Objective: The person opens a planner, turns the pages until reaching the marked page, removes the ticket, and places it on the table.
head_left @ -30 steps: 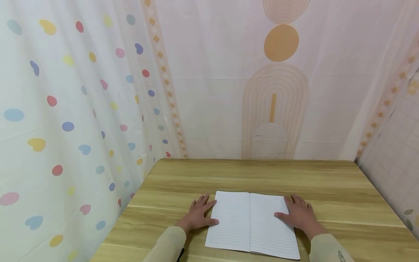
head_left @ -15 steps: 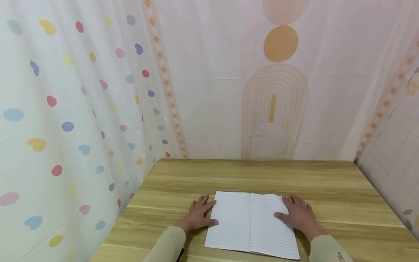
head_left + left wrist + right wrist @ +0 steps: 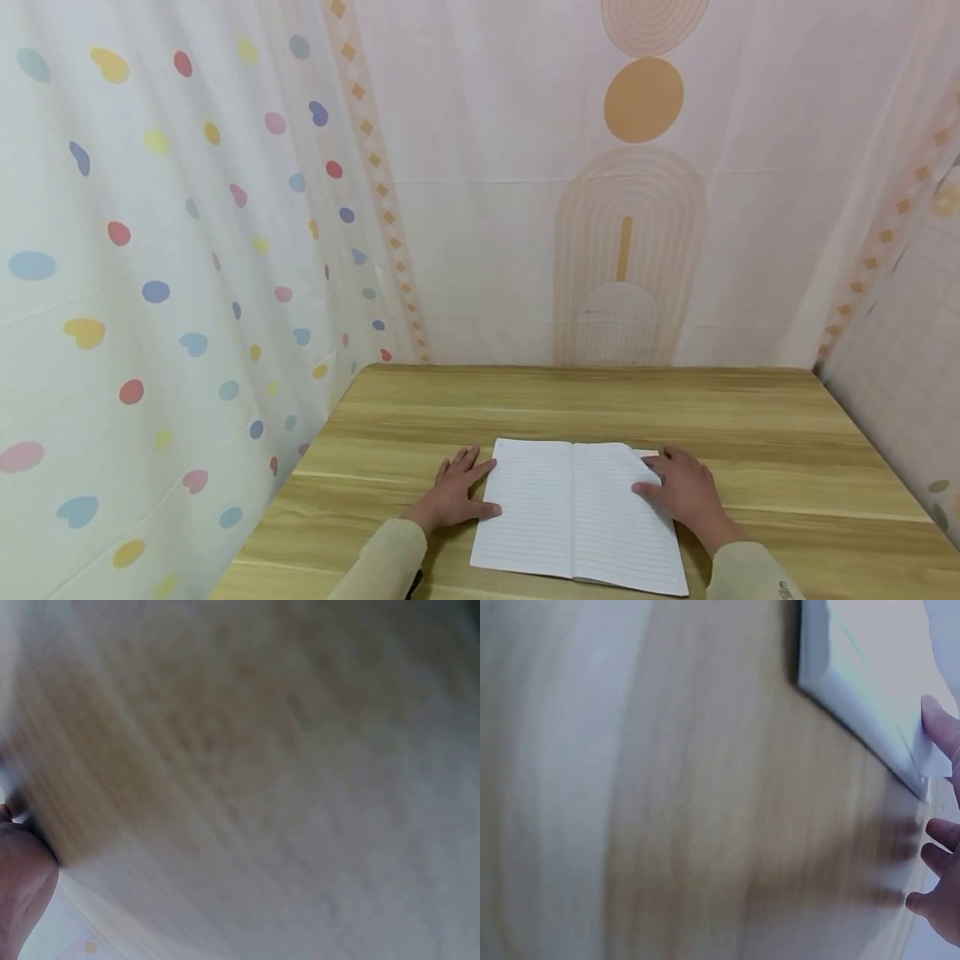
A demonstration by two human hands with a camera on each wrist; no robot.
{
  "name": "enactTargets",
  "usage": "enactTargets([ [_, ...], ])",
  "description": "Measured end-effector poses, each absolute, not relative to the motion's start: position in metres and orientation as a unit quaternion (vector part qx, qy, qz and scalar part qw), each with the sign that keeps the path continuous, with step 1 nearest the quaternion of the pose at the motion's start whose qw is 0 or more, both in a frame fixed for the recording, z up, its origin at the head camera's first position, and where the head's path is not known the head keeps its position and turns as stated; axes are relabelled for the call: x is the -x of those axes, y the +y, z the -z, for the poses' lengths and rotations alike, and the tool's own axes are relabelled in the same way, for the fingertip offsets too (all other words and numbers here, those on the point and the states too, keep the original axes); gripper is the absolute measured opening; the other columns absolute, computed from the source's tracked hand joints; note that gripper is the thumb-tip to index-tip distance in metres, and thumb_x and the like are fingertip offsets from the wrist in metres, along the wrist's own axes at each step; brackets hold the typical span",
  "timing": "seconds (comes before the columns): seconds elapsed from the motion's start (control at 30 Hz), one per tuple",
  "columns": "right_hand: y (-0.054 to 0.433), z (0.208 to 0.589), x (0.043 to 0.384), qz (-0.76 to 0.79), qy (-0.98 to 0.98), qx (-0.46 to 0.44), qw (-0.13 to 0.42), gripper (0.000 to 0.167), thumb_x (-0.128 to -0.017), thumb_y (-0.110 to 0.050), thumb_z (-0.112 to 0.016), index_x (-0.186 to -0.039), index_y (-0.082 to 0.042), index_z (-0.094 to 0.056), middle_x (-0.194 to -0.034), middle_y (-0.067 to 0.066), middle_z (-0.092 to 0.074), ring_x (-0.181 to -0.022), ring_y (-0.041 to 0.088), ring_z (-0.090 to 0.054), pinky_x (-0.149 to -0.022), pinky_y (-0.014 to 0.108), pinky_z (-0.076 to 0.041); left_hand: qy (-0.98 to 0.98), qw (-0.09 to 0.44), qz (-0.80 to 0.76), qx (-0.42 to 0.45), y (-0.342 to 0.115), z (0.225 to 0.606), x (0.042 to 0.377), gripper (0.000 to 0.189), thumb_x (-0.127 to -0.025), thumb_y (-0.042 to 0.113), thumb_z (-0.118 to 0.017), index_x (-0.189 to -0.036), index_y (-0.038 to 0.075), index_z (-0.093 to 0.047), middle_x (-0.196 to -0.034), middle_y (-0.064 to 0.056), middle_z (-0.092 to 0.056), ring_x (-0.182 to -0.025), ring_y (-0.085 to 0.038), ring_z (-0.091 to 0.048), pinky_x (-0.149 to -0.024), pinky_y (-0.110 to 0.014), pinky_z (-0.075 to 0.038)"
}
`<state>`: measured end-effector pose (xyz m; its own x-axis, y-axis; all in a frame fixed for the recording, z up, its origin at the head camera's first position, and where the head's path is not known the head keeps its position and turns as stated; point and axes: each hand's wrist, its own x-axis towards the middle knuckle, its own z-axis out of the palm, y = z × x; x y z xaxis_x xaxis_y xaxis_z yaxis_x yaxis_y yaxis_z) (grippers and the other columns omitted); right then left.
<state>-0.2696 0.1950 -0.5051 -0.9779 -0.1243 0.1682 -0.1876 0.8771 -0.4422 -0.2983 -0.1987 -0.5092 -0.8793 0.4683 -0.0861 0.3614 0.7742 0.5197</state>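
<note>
An open lined notebook (image 3: 532, 517) lies on the wooden table (image 3: 465, 400) in the head view. At its left edge rests my left hand (image 3: 450, 492), fingers spread, thumb and index fingertips on the page margin and the others on the tabletop. My right hand (image 3: 686, 492) is at the upper right corner, where thumb and index finger pinch the right-hand page (image 3: 611, 517). That page's top corner is bent up, baring a strip of the sheet below. In the right wrist view one digit lies on the page (image 3: 900, 667) and the other fingers (image 3: 934, 859) stay spread apart.
Behind the table hangs a pale curtain (image 3: 487, 250) with arch patterns. A dotted curtain (image 3: 187, 292) borders the left side, and another pale cloth (image 3: 900, 358) the right. The left wrist view is mostly blurred tabletop (image 3: 225, 787).
The right index finger has drawn inward at the upper right corner, and the page's corner has lifted and curled back. My left hand keeps its place.
</note>
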Motion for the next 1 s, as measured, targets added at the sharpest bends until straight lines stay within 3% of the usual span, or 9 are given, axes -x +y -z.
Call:
enactTargets([
  [0.17, 0.191, 0.503, 0.27, -0.251, -0.958, -0.093, 0.105, 0.035, -0.084, -0.024, -0.077, -0.11, -0.003, -0.074, -0.127, 0.035, -0.055, -0.118, 0.052, -0.051, -0.092, 0.068, -0.04, 0.936, 0.104, -0.251, -0.224, -0.198, 0.508, 0.298, 0.084, -0.088, 0.052, -0.07, -0.153, 0.011, -0.039, -0.162, -0.024, -0.014, -0.149, -0.042, -0.006, -0.116, -0.061, -0.001],
  [0.33, 0.187, 0.498, 0.271, -0.304, -0.945, -0.073, 0.097, 0.041, -0.087, -0.027, -0.076, -0.119, -0.001, -0.07, -0.127, 0.029, -0.059, -0.118, 0.049, -0.053, -0.092, 0.066, -0.041, 0.936, 0.1, -0.25, -0.228, -0.197, 0.507, 0.298, 0.083, -0.088, 0.051, -0.071, -0.153, 0.01, -0.039, -0.161, -0.026, -0.015, -0.148, -0.044, -0.007, -0.115, -0.062, -0.002],
  [0.53, 0.18, 0.482, 0.274, -0.425, -0.903, -0.037, 0.051, 0.047, -0.092, -0.027, -0.072, -0.128, 0.002, -0.064, -0.115, 0.018, -0.068, -0.099, 0.03, -0.063, -0.084, 0.046, -0.051, 0.937, 0.1, -0.249, -0.226, -0.197, 0.506, 0.298, 0.083, -0.088, 0.051, -0.071, -0.153, 0.01, -0.04, -0.161, -0.026, -0.015, -0.148, -0.045, -0.007, -0.116, -0.063, -0.002],
  [0.8, 0.171, 0.459, 0.276, -0.515, -0.856, -0.011, 0.031, 0.056, -0.095, -0.023, -0.069, -0.139, 0.006, -0.052, -0.116, 0.021, -0.06, -0.099, 0.027, -0.054, -0.076, 0.036, -0.05, 0.938, 0.103, -0.246, -0.219, -0.199, 0.509, 0.299, 0.084, -0.087, 0.053, -0.071, -0.153, 0.011, -0.04, -0.161, -0.025, -0.015, -0.149, -0.043, -0.007, -0.116, -0.061, -0.003],
  [1.0, 0.161, 0.447, 0.274, -0.584, -0.811, -0.001, 0.02, 0.059, -0.094, -0.015, -0.068, -0.146, 0.003, -0.045, -0.126, 0.025, -0.061, -0.095, 0.022, -0.061, -0.068, 0.03, -0.053, 0.937, 0.105, -0.249, -0.22, -0.199, 0.509, 0.299, 0.083, -0.088, 0.052, -0.07, -0.153, 0.01, -0.039, -0.161, -0.025, -0.015, -0.149, -0.043, -0.007, -0.116, -0.061, -0.003],
])
